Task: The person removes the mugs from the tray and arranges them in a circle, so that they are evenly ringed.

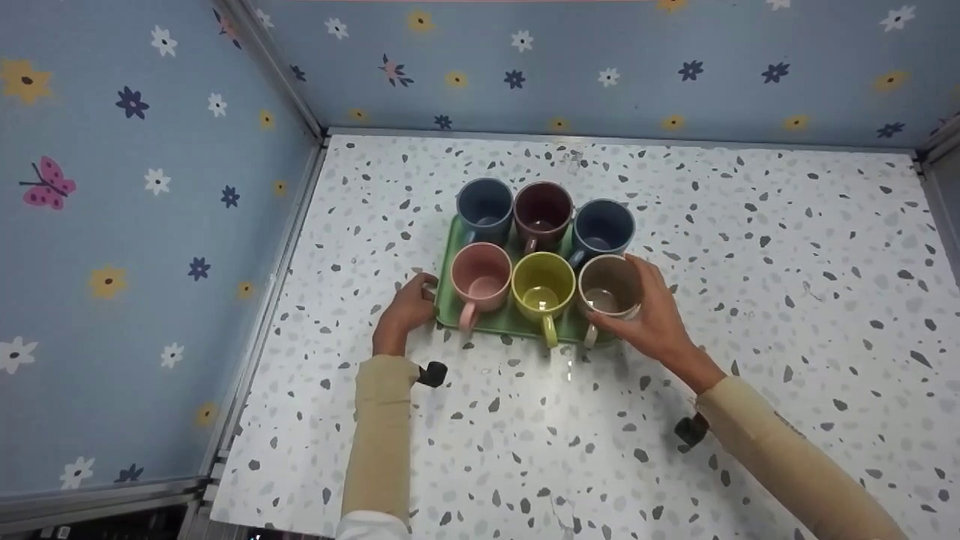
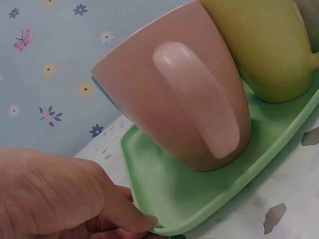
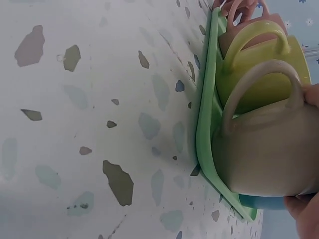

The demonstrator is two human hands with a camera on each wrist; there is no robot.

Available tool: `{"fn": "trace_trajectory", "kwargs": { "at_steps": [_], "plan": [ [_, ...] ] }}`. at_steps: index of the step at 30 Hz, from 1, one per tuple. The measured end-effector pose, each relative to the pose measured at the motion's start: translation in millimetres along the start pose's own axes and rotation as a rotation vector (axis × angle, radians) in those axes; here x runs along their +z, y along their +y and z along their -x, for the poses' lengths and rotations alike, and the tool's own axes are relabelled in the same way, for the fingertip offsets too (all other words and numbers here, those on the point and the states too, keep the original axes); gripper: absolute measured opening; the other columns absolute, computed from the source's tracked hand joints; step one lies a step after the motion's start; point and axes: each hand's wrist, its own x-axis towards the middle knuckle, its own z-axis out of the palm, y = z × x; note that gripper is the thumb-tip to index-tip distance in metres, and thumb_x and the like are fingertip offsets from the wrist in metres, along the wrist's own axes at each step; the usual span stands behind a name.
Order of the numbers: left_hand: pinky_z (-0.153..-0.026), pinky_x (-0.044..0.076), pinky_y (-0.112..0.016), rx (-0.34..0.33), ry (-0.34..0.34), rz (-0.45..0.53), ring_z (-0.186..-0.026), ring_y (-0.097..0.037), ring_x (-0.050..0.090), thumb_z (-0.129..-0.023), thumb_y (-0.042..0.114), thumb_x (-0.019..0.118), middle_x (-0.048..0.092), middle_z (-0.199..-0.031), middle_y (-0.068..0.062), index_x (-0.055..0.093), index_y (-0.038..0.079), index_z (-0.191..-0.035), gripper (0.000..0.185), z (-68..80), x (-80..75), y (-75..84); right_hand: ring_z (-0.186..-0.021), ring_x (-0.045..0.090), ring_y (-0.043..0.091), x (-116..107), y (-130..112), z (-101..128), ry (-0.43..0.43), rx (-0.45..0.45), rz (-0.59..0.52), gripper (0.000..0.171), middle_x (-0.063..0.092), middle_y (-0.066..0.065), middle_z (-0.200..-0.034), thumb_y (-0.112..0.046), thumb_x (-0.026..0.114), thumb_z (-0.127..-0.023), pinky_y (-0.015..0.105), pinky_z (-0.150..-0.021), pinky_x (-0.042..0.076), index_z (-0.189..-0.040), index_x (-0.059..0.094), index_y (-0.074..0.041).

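Note:
A green tray [image 1: 491,321] carries two rows of mugs. Along its near side stand a pink mug [image 1: 480,279], a yellow mug [image 1: 545,289] and a beige mug [image 1: 602,279]. Behind them are a blue mug [image 1: 480,206], a maroon mug [image 1: 542,214] and a second blue mug [image 1: 602,229]. My right hand [image 1: 652,319] grips the beige mug round its rim and side, with its handle facing me. At the tray's near left corner my left hand [image 1: 409,307] pinches the tray's edge, thumb on top in the left wrist view.
The tray lies on a white speckled table [image 1: 757,300]. A blue flowered panel [image 1: 555,67] rises behind the table, and another flowered panel [image 1: 135,247] stands along the left side.

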Motion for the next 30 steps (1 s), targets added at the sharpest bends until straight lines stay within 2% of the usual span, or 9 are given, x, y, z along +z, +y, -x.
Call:
{"fn": "trace_trajectory", "kwargs": {
  "at_steps": [5, 12, 17, 22, 30],
  "plan": [
    [-0.085, 0.042, -0.037, 0.008, 0.003, -0.015, -0.093, -0.025, 0.053, -0.084, 0.007, 0.053, 0.057, -0.105, -0.014, 0.046, 0.006, -0.132, 0.048, 0.7, -2.7, 0.1, -0.121, 0.047, 0.028, -8, -3, 3, 0.034, -0.016, -0.018, 0.099, 0.047, 0.014, -0.135, -0.034, 0.090, -0.061, 0.048, -0.100, 0.037, -0.141, 0.039, -0.006],
    [-0.080, 0.042, -0.035, 0.033, 0.002, 0.002, -0.089, -0.025, 0.053, -0.081, 0.001, 0.049, 0.057, -0.102, -0.015, 0.046, 0.004, -0.130, 0.050, -0.1, -4.2, -0.8, -0.120, 0.048, 0.026, -26, -1, 0, 0.093, -0.023, -0.010, 0.098, 0.049, 0.012, -0.135, -0.029, 0.091, -0.059, 0.046, -0.099, 0.037, -0.140, 0.042, -0.007],
    [-0.081, 0.042, -0.034, 0.004, -0.013, 0.032, -0.091, -0.025, 0.053, -0.080, -0.001, 0.046, 0.057, -0.106, -0.016, 0.045, 0.005, -0.133, 0.053, -1.2, -3.3, -2.4, -0.121, 0.047, 0.028, -40, 8, -5, 0.117, 0.019, 0.008, 0.098, 0.048, 0.015, -0.137, -0.028, 0.091, -0.060, 0.048, -0.099, 0.036, -0.141, 0.041, -0.005],
    [-0.084, 0.041, -0.036, -0.016, 0.001, 0.016, -0.093, -0.025, 0.052, -0.082, 0.004, 0.050, 0.057, -0.105, -0.014, 0.046, 0.008, -0.132, 0.050, -0.8, -1.2, -0.9, -0.123, 0.046, 0.029, -57, 24, -11, 0.154, 0.065, 0.009, 0.099, 0.046, 0.016, -0.138, -0.026, 0.091, -0.060, 0.049, -0.101, 0.036, -0.141, 0.039, -0.003],
    [-0.085, 0.040, -0.037, -0.006, 0.011, -0.007, -0.093, -0.025, 0.052, -0.082, 0.004, 0.049, 0.056, -0.103, -0.013, 0.047, 0.008, -0.131, 0.048, -3.0, 0.6, -0.7, -0.123, 0.045, 0.027, -82, 50, -18, 0.238, 0.155, 0.021, 0.097, 0.046, 0.015, -0.136, -0.026, 0.089, -0.063, 0.046, -0.102, 0.036, -0.142, 0.038, -0.004]
  ]
}}
